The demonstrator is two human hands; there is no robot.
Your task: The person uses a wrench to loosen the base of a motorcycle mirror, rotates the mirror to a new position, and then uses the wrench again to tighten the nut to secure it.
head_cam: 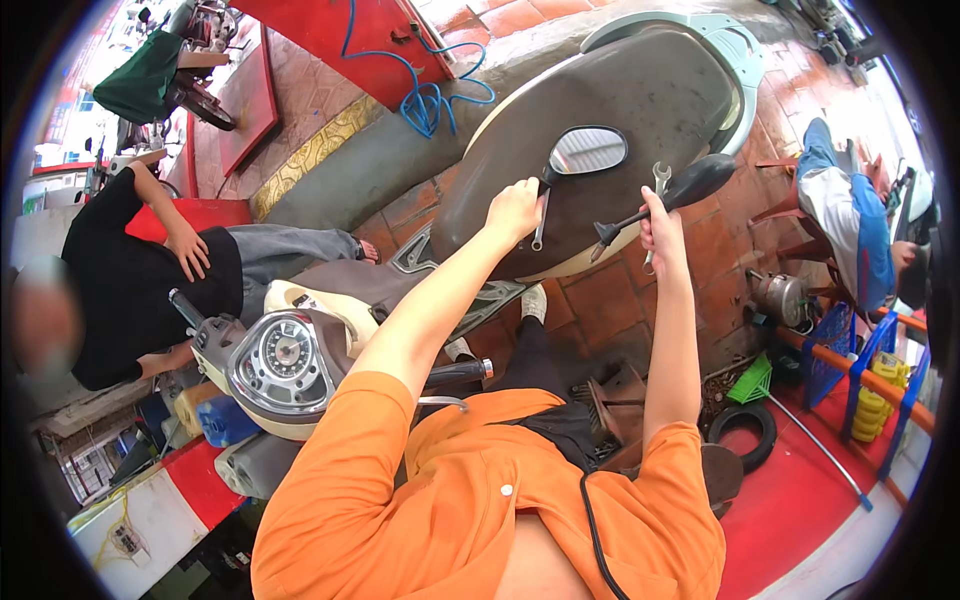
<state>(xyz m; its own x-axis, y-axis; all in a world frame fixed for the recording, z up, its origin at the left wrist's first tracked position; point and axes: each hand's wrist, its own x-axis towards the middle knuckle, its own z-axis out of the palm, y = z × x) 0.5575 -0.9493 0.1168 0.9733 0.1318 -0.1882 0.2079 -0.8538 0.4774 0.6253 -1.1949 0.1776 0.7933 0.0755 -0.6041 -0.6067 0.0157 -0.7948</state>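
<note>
Over the brown seat [592, 82] of a cream scooter, my left hand [514, 210] is closed round the stem of a rearview mirror [589, 150]. A wrench [540, 221] points down beside those fingers; whether they grip it is hard to tell. My right hand [660, 232] grips a combination wrench [661, 178], its open end upward, together with the stem of a second mirror [701, 182]. That mirror shows its dark back, and its threaded end points down and left. The scooter's round speedometer [286, 346] and right handlebar grip [459, 373] lie below my left arm.
A person in a black top [150, 247] is beside the scooter's front at left. Another person sits on a red chair [795, 206] at right. A blue hose [427, 101] lies beyond the seat. A tire [742, 436] and a green broom [750, 380] are at lower right.
</note>
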